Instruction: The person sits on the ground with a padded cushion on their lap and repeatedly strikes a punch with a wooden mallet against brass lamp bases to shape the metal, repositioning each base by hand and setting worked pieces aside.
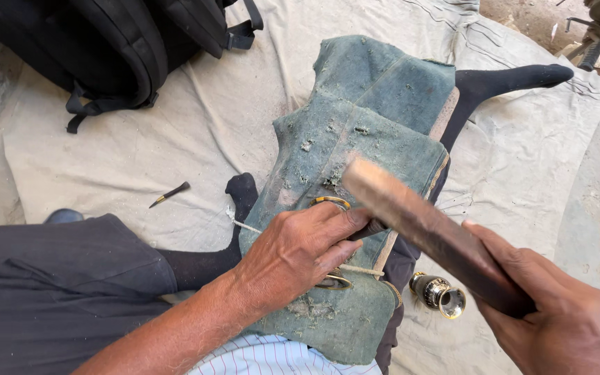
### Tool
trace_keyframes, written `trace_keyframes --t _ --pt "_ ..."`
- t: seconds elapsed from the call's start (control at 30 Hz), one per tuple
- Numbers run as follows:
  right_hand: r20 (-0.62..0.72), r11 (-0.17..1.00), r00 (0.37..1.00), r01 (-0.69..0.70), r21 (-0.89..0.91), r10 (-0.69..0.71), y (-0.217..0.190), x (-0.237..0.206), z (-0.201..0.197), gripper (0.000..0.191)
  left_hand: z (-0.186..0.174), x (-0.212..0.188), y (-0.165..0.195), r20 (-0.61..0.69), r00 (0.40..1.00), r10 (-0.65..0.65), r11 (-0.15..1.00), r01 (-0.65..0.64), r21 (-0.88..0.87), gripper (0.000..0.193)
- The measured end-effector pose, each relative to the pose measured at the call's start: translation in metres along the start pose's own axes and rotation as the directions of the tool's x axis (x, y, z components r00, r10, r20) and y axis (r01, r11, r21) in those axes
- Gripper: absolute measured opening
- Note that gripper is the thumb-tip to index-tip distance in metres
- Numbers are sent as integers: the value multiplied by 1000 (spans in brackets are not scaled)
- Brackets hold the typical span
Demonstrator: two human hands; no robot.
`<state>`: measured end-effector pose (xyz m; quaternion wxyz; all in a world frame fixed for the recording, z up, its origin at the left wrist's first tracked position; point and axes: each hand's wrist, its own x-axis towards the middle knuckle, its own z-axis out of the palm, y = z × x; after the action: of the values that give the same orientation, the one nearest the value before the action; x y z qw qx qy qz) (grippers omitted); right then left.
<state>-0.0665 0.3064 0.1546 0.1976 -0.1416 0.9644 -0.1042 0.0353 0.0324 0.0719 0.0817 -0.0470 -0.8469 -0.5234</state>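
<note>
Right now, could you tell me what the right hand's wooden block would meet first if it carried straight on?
Probably the left hand, since the right hand aims the wooden block at its fingers; depth is unclear.

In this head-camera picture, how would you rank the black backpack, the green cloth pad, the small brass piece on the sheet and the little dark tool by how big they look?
1. Black backpack, though partly cut off.
2. Green cloth pad, similar; order unsure.
3. Brass piece.
4. Dark tool, thinner; close call.
</note>
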Motion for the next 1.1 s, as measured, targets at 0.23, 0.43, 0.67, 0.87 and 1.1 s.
trace_keyframes --t 0.23,0.43,0.67,0.87,1.1 --pt "-109 979 975 199 51 -193 0 -11 7 64 4 -6 -8 -63 997 34 998 -37 -47 37" --pt "-172 975 979 138 173 -108 9 -4 -1 42 9 -11 -13 -76 957 -279 927 248 -280 44" --pt "-167 967 969 149 -206 -185 2 7 -21 68 9 -10 -10 -174 982 -70 993 52 -108 41" --pt "-86 971 975 190 -144 -204 -15 6 -34 71 9 -9 -11 -147 987 -60 993 45 -105 41" --pt "-146 969 959 233 -87 -244 -1 2 -28 66 7 -9 -11 -147 989 -23 995 8 -104 42"
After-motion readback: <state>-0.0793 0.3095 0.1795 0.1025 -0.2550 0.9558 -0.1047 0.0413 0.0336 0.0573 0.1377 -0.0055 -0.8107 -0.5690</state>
